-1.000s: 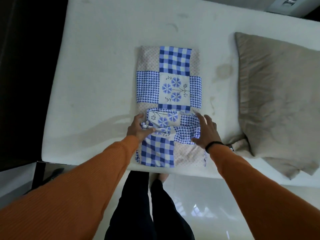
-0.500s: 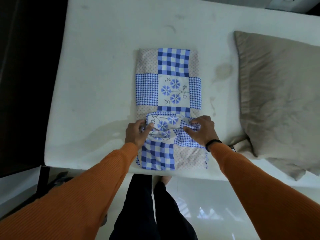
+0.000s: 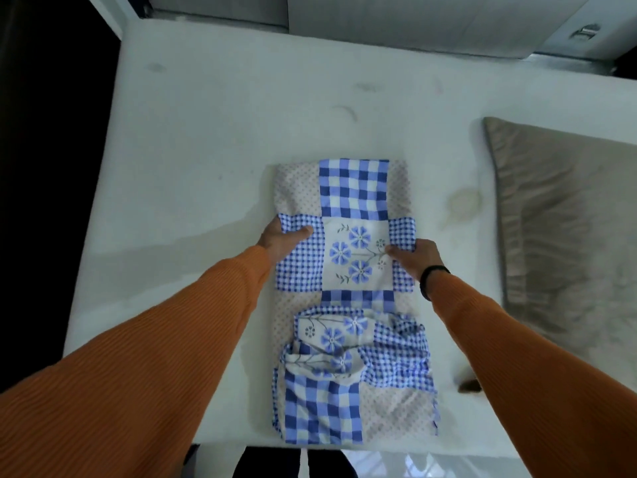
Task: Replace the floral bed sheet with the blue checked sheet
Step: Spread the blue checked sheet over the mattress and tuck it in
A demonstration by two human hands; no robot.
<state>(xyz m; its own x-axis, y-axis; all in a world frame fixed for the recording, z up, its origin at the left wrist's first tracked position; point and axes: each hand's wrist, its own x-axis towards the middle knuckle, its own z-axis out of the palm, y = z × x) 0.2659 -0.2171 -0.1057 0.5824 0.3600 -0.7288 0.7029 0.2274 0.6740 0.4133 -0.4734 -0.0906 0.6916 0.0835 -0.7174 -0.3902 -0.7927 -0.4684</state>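
The folded blue checked sheet (image 3: pixel 351 191), with blue flower panels, lies lengthwise on the bare white mattress (image 3: pixel 193 160). My left hand (image 3: pixel 281 241) grips its left edge at the small-check panel, thumb on top. My right hand (image 3: pixel 415 258) grips the right edge level with the flower panel, thumb over the cloth. The near end of the sheet is rumpled, with a small folded piece lying on it. No floral bed sheet is in view.
A grey-brown pillow (image 3: pixel 568 222) lies on the mattress to the right. The mattress's near edge runs just below the sheet, with shiny floor and my dark trousers (image 3: pixel 272 465) beyond it. A dark gap borders the mattress on the left; a pale headboard or wall stands at the back.
Both hands left the rumpled near end and moved farther up the sheet, now gripping its left and right edges at the middle. The camera has moved closer over the bed.
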